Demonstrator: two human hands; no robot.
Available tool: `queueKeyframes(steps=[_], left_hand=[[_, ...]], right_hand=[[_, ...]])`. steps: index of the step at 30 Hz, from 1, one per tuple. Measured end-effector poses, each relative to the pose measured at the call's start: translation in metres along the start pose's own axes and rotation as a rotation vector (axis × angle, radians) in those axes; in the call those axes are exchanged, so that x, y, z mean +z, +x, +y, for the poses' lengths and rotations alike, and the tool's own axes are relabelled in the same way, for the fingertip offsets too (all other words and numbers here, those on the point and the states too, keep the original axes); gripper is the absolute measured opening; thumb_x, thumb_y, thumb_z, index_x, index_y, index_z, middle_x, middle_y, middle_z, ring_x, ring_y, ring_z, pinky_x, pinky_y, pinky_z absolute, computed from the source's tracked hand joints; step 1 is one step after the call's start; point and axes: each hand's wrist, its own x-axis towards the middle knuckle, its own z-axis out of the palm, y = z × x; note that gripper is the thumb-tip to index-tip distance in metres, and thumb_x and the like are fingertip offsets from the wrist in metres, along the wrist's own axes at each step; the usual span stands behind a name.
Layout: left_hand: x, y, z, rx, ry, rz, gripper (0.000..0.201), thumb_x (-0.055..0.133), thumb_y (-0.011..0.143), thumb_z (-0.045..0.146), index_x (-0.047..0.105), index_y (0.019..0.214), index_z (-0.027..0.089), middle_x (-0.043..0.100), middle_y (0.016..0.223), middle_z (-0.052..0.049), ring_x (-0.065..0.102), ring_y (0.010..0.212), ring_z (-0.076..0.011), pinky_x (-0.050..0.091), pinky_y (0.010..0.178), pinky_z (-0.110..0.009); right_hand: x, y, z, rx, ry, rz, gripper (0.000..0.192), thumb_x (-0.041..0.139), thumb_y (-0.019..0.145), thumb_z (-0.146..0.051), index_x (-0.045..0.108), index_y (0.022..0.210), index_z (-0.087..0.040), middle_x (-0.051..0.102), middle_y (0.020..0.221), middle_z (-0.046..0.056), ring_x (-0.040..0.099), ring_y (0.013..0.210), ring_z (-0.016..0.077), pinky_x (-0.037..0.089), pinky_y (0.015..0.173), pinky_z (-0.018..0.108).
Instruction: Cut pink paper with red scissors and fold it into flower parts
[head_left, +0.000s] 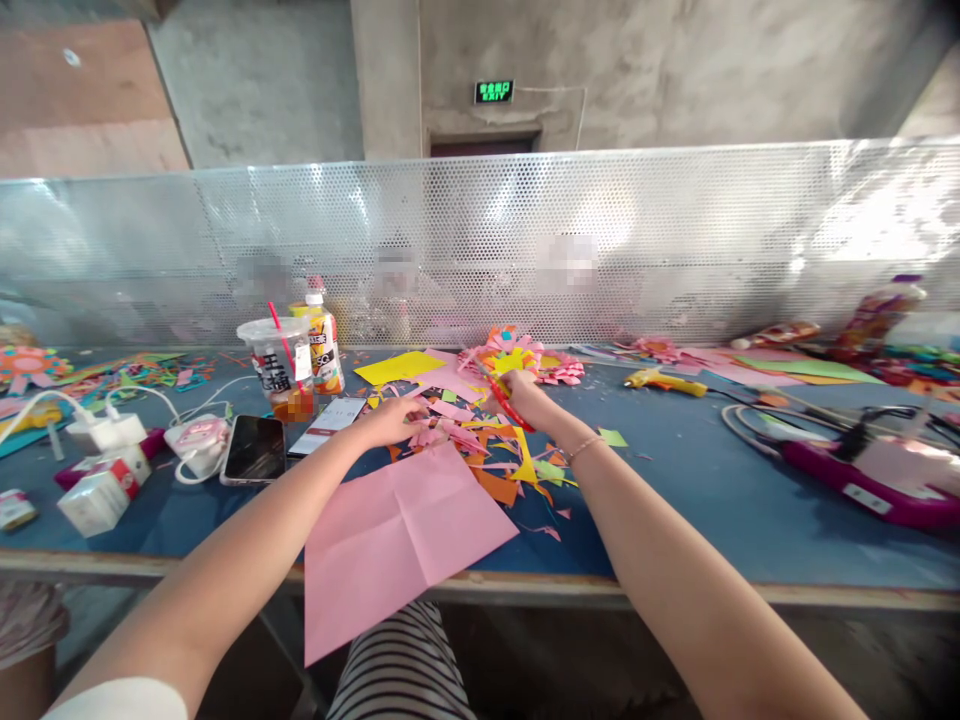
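Observation:
My right hand (529, 400) is closed on a pair of scissors with red handles (501, 396), above the back of the scrap pile. The scissors point away from me, toward the pink and yellow paper flowers (517, 352). At the left side of the pile, my left hand (396, 420) touches or hovers over cut pink paper strips (444, 436). Its fingers are small and blurred, so their grip is unclear. A creased sheet of pink paper (405, 530) lies in front of me, overhanging the table's edge. Orange, yellow and green paper scraps (495, 485) are scattered between my hands.
Left of my hands are a phone (255, 450), a plastic cup with a straw (279, 360) and a drink bottle (324, 345). A yellow glue gun (664, 381) and a purple power strip (870, 485) with cables lie right. A perforated metal divider (480, 240) stands behind.

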Motion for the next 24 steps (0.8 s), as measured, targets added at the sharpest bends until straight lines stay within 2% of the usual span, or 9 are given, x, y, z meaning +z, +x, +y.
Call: queueKeyframes(steps=[2,4,6,9,11,17,20,24], left_hand=[[0.000,-0.001,0.001,0.039,0.007,-0.010,0.027,0.052,0.072,0.029,0.062,0.095,0.019,0.063,0.097,-0.004,0.057,0.087,-0.0156,0.042,0.076,-0.024],[0.000,-0.001,0.002,0.086,0.037,-0.013,0.028,0.052,0.071,0.030,0.062,0.095,0.020,0.060,0.103,-0.005,0.054,0.095,-0.0166,0.039,0.082,-0.025],[0.001,-0.002,0.002,0.089,0.062,-0.011,0.031,0.056,0.068,0.033,0.062,0.096,0.020,0.059,0.107,-0.005,0.052,0.099,-0.0183,0.038,0.084,-0.026],[0.005,-0.003,0.000,0.013,0.013,-0.046,0.037,0.059,0.064,0.035,0.061,0.098,0.021,0.062,0.100,-0.005,0.056,0.090,-0.0184,0.042,0.077,-0.026],[0.008,-0.003,-0.002,-0.017,-0.054,-0.064,0.037,0.058,0.065,0.033,0.060,0.100,0.021,0.064,0.094,-0.004,0.058,0.083,-0.0171,0.043,0.073,-0.025],[0.006,0.002,-0.004,-0.084,-0.195,-0.083,0.035,0.064,0.058,0.030,0.063,0.090,0.014,0.065,0.081,-0.005,0.058,0.071,-0.0157,0.044,0.065,-0.026],[0.002,0.002,0.000,-0.119,-0.293,-0.087,0.040,0.068,0.054,0.027,0.061,0.091,0.013,0.065,0.084,-0.006,0.058,0.074,-0.0155,0.045,0.066,-0.026],[-0.002,0.001,0.005,-0.166,-0.368,-0.104,0.035,0.067,0.055,0.019,0.060,0.089,0.013,0.065,0.081,-0.005,0.057,0.070,-0.0137,0.045,0.062,-0.025]], right_hand=[[0.006,-0.006,-0.012,-0.052,-0.025,-0.081,0.052,0.064,0.061,-0.040,0.041,0.097,-0.013,0.056,0.094,0.011,0.053,0.077,0.0175,0.039,0.061,0.023],[0.012,-0.012,-0.023,-0.075,-0.083,-0.133,0.037,0.056,0.070,-0.035,0.042,0.097,-0.014,0.058,0.088,0.009,0.053,0.071,0.0150,0.036,0.057,0.021],[0.017,-0.016,-0.032,-0.125,-0.115,-0.170,0.034,0.053,0.073,-0.035,0.042,0.098,-0.014,0.058,0.087,0.009,0.053,0.066,0.0139,0.033,0.052,0.020],[0.021,-0.022,-0.040,-0.259,-0.122,-0.178,0.033,0.050,0.074,-0.038,0.042,0.095,-0.013,0.058,0.088,0.010,0.052,0.063,0.0125,0.030,0.049,0.020],[0.022,-0.024,-0.041,-0.295,-0.126,-0.181,0.031,0.048,0.075,-0.038,0.042,0.093,-0.013,0.058,0.087,0.010,0.052,0.063,0.0122,0.029,0.049,0.019],[0.025,-0.023,-0.041,-0.209,-0.168,-0.144,0.035,0.047,0.076,-0.044,0.043,0.091,-0.013,0.059,0.085,0.011,0.052,0.062,0.0131,0.027,0.047,0.020],[0.026,-0.020,-0.041,-0.180,-0.158,-0.115,0.035,0.047,0.076,-0.046,0.045,0.088,-0.013,0.059,0.085,0.011,0.052,0.064,0.0133,0.029,0.048,0.020],[0.027,-0.018,-0.040,-0.157,-0.171,-0.113,0.032,0.048,0.075,-0.044,0.048,0.086,-0.013,0.059,0.084,0.010,0.053,0.064,0.0134,0.030,0.049,0.020]])
